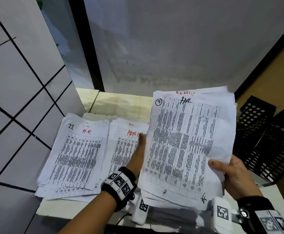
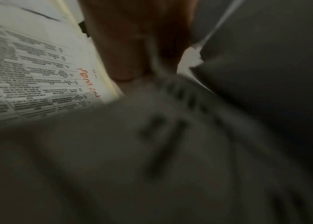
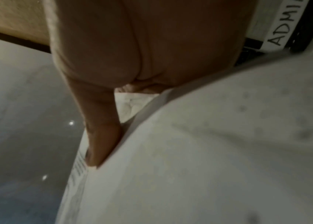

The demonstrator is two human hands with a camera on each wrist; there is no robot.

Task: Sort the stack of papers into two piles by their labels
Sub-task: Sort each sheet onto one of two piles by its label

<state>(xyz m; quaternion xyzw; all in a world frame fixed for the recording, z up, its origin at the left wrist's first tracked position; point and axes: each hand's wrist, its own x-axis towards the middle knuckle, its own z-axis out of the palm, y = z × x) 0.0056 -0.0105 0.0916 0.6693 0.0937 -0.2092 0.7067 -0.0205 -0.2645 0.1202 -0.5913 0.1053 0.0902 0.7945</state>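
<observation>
Two piles lie on the table: one labelled HR [image 1: 77, 154] at the left and one labelled ADMIN [image 1: 124, 149] beside it; its red label shows in the left wrist view too. To their right I hold the unsorted stack [image 1: 185, 144] raised and tilted; its top sheet reads HR and is numbered 9. My right hand [image 1: 222, 168] grips the stack's right edge, thumb on top. My left hand [image 1: 142, 142] is at the top sheet's left edge, above the ADMIN pile. In the blurred left wrist view the sheet's edge [image 2: 152, 60] runs between thumb and fingers.
A black perforated tray [image 1: 264, 141] stands at the right of the table; the right wrist view shows an ADMIN label [image 3: 282, 25] on it. A gridded white board [image 1: 19, 98] leans at the left. A grey wall panel closes the back.
</observation>
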